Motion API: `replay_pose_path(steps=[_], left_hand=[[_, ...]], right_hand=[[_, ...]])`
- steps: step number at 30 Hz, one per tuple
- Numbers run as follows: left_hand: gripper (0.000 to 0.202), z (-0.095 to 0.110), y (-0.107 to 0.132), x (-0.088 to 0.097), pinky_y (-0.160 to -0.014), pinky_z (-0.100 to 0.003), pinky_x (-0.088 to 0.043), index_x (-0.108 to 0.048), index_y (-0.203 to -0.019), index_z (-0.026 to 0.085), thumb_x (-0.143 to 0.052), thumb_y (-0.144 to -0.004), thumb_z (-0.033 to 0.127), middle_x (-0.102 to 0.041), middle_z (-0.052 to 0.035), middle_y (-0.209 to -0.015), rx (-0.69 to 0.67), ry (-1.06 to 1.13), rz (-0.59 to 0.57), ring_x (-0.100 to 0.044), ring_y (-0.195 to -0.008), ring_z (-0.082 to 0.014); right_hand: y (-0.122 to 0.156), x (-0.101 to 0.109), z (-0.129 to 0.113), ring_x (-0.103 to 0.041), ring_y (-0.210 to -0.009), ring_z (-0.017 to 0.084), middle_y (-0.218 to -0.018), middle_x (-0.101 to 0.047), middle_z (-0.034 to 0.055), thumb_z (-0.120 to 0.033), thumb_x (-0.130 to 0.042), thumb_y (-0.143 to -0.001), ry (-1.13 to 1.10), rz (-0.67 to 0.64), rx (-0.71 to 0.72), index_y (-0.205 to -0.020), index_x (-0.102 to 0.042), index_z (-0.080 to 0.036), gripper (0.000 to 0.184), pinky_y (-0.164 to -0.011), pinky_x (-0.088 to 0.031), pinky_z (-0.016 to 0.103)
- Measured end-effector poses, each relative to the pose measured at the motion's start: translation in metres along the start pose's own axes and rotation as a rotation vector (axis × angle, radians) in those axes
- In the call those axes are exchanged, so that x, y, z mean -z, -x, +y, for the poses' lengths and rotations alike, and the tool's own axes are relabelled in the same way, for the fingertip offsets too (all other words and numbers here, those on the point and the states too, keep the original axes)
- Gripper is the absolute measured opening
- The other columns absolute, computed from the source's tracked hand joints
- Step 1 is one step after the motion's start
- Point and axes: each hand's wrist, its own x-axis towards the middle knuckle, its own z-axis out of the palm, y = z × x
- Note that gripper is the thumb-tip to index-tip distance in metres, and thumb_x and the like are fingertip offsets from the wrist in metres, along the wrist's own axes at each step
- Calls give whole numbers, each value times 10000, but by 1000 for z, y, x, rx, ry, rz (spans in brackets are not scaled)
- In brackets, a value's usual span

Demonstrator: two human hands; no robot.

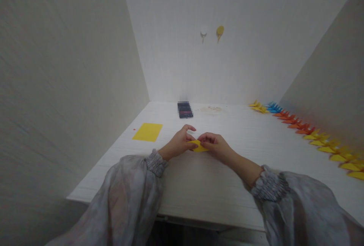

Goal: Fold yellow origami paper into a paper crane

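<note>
Phone, far middle, near the far wall: screen pixelated, writing illegible.
Folded yellow paper, one, at the middle of the white table, between both hands.
Left hand: reaching in from the left; thumb and lower fingers pinching the paper's left end, forefinger raised apart and curved.
Right hand: angled in from the right; thumb and bent fingers clamped on the right end.
Yellow square sheet: flat, left.
Folded paper figures: yellow, blue, orange-red, lining the right side.
Tabletop stretches between right hand and figures, and from hands to near edge.
</note>
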Motion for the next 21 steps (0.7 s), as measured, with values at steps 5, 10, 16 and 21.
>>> replay_pose_path(steps=[5, 10, 16, 21], left_hand=[[420, 0, 1, 5, -530, -206, -422, -363, -967, 182, -606, -626, 149, -622, 7, -643, -112, -204, 70, -572, -555, -106], [268, 5, 2, 7, -652, -248, -419, -485, -930, 205, -572, -681, 249, -654, -8, -735, -282, -652, 122, -592, -685, -142], [131, 5, 5, 7, -627, -231, -403, -591, -774, 186, -567, -670, 262, -613, -11, -752, -341, -882, 27, -549, -689, -133], [149, 7, 4, 11, -648, -221, -399, -624, -728, 176, -614, -629, 287, -604, -13, -761, -355, -877, -139, -536, -701, -124]], right_hand=[[0, 2, -2, -525, -567, 110, -628, -581, -1, -185, -548, -677, 340, 58, 134, -725, -573, -163, 59, -545, -418, 252], [4, 4, -10, -514, -636, 128, -675, -578, 20, -97, -500, -690, 751, 88, 427, -703, -560, -168, 95, -593, -401, 263], [2, 8, -7, -522, -703, 138, -707, -577, 22, -51, -516, -658, 861, -47, 589, -668, -573, -178, 139, -663, -396, 282], [1, 14, 1, -527, -719, 140, -709, -581, 18, -57, -545, -629, 861, -173, 574, -660, -604, -190, 149, -673, -414, 281]])
